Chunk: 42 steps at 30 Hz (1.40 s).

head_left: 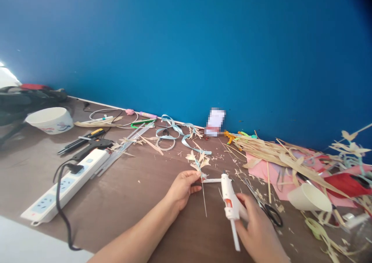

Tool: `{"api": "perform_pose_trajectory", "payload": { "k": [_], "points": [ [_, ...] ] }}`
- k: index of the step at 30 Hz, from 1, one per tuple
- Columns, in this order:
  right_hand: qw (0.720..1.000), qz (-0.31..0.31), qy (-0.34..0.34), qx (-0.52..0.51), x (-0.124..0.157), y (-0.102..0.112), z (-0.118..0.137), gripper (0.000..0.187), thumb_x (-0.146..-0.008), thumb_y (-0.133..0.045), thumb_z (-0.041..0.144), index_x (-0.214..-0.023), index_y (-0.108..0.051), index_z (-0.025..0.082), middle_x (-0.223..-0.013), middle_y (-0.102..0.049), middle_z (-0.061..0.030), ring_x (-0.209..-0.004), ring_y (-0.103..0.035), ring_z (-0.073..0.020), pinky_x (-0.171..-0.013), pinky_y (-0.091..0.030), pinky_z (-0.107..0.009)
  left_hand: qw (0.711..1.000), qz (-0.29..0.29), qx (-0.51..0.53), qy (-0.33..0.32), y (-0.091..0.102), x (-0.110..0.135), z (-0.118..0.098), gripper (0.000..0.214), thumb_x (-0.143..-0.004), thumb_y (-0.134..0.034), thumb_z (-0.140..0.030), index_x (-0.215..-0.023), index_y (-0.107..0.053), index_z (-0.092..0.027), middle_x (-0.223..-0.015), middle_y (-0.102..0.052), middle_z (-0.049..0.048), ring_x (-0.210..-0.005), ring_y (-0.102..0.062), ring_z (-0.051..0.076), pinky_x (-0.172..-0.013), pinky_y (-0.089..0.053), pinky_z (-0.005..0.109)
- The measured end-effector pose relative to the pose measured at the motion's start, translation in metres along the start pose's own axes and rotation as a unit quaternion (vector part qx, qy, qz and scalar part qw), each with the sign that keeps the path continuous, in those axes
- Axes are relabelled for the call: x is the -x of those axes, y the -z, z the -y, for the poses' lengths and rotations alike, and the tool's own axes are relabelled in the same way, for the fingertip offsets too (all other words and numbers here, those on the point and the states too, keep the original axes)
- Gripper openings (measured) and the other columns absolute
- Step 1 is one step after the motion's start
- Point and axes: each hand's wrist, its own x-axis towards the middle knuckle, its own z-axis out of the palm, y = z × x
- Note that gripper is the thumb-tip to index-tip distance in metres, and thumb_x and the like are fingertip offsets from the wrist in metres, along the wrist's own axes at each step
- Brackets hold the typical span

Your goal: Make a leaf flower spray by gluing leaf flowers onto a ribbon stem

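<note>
My left hand (182, 188) pinches a small straw flower on a thin wire stem (200, 166), its pale petals standing up above my fingers and the wire hanging down toward me. My right hand (255, 232) is wrapped round a white hot glue gun (229, 201) with an orange trigger. The gun's nozzle points up and left, close to the base of the flower. A white glue stick sticks out of the gun's back toward me. Both hands hover just above the brown table (130, 201).
A white power strip (66, 183) with a black cable lies at the left, with a bowl (50, 119) and black tools behind it. Blue ribbon (174, 133) curls at the back. Scissors (267, 210), a tipped paper cup (309, 198), straw strips (276, 152) and pink paper fill the right.
</note>
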Motion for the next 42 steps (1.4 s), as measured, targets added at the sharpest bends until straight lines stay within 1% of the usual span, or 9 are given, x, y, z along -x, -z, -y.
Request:
{"api": "perform_pose_trajectory", "payload": {
  "k": [3,7,13,18,21,25,29,34,42],
  "points": [
    [0.997,0.034,0.050,0.036,-0.001,-0.009,-0.009,0.031,-0.073,-0.044,0.014,-0.103,-0.047,0.021,-0.091,-0.059,-0.0074,-0.083,-0.057,-0.0230,-0.070,-0.045,-0.035,1.000,-0.006,0.008,-0.006,0.001,-0.001,-0.001,0.022,-0.057,-0.073,-0.031,-0.064,-0.065,-0.012,-0.066,-0.062,0.0037,-0.063,-0.054,0.011,-0.055,-0.043,0.021],
    [0.994,0.027,0.079,0.066,-0.003,-0.022,-0.016,0.031,-0.073,-0.044,0.012,-0.103,-0.048,0.021,-0.090,-0.058,-0.0064,-0.082,-0.056,-0.0227,-0.068,-0.044,-0.034,1.000,-0.015,0.009,-0.002,0.003,-0.001,-0.001,0.023,-0.055,-0.075,-0.031,-0.062,-0.063,-0.012,-0.065,-0.062,0.0037,-0.062,-0.054,0.011,-0.054,-0.043,0.021],
    [0.995,0.024,0.070,0.065,-0.011,-0.028,-0.013,0.028,-0.075,-0.045,0.015,-0.103,-0.047,0.020,-0.090,-0.056,-0.0071,-0.082,-0.054,-0.0228,-0.070,-0.041,-0.035,1.000,-0.002,0.022,0.011,0.004,-0.003,0.001,0.023,-0.054,-0.076,-0.029,-0.061,-0.061,-0.013,-0.064,-0.064,0.0031,-0.064,-0.058,0.013,-0.061,-0.044,0.024],
    [0.996,0.031,0.055,0.065,-0.015,-0.028,-0.008,0.027,-0.076,-0.045,0.015,-0.103,-0.048,0.020,-0.091,-0.055,-0.0067,-0.083,-0.053,-0.0221,-0.071,-0.040,-0.034,0.998,0.028,0.020,0.044,0.002,-0.001,0.002,0.025,-0.055,-0.075,-0.030,-0.063,-0.060,-0.013,-0.067,-0.068,0.0073,-0.072,-0.063,0.017,-0.070,-0.043,0.028],
    [0.996,0.044,0.046,0.064,-0.016,-0.027,-0.006,0.028,-0.077,-0.044,0.015,-0.105,-0.047,0.019,-0.092,-0.055,-0.0074,-0.085,-0.052,-0.0227,-0.072,-0.039,-0.035,0.998,0.030,0.006,0.054,0.001,0.000,0.002,0.025,-0.056,-0.075,-0.030,-0.063,-0.059,-0.013,-0.069,-0.069,0.0087,-0.075,-0.064,0.019,-0.073,-0.042,0.029],
    [0.995,0.062,0.041,0.067,-0.017,-0.025,-0.006,0.028,-0.079,-0.043,0.016,-0.107,-0.048,0.020,-0.093,-0.054,-0.0075,-0.085,-0.051,-0.0232,-0.073,-0.038,-0.037,0.998,0.012,-0.001,0.054,0.003,-0.001,0.003,0.026,-0.055,-0.076,-0.029,-0.062,-0.057,-0.013,-0.069,-0.069,0.0086,-0.075,-0.063,0.019,-0.073,-0.042,0.030],
    [0.995,0.059,0.036,0.066,-0.020,-0.023,-0.005,0.028,-0.079,-0.044,0.016,-0.106,-0.049,0.021,-0.093,-0.054,-0.0070,-0.085,-0.051,-0.0229,-0.073,-0.038,-0.036,0.999,-0.005,0.006,0.046,0.004,-0.004,0.005,0.026,-0.052,-0.077,-0.027,-0.062,-0.057,-0.013,-0.065,-0.067,0.0063,-0.072,-0.063,0.018,-0.071,-0.042,0.030],
    [0.996,0.064,0.023,0.052,-0.025,-0.020,-0.002,0.032,-0.077,-0.045,0.014,-0.108,-0.049,0.021,-0.095,-0.055,-0.0075,-0.087,-0.051,-0.0234,-0.075,-0.038,-0.036,0.999,0.001,0.021,0.034,0.003,-0.007,0.005,0.025,-0.054,-0.077,-0.025,-0.060,-0.056,-0.013,-0.065,-0.066,0.0050,-0.074,-0.062,0.019,-0.071,-0.043,0.031],
    [0.998,0.054,0.017,0.041,-0.025,-0.021,-0.007,0.037,-0.074,-0.048,0.016,-0.111,-0.049,0.020,-0.099,-0.055,-0.0095,-0.091,-0.051,-0.0260,-0.078,-0.038,-0.039,0.999,0.004,0.003,0.035,-0.001,-0.008,0.001,0.024,-0.055,-0.076,-0.026,-0.060,-0.057,-0.013,-0.067,-0.067,0.0071,-0.075,-0.062,0.019,-0.072,-0.043,0.031]
  ]
}}
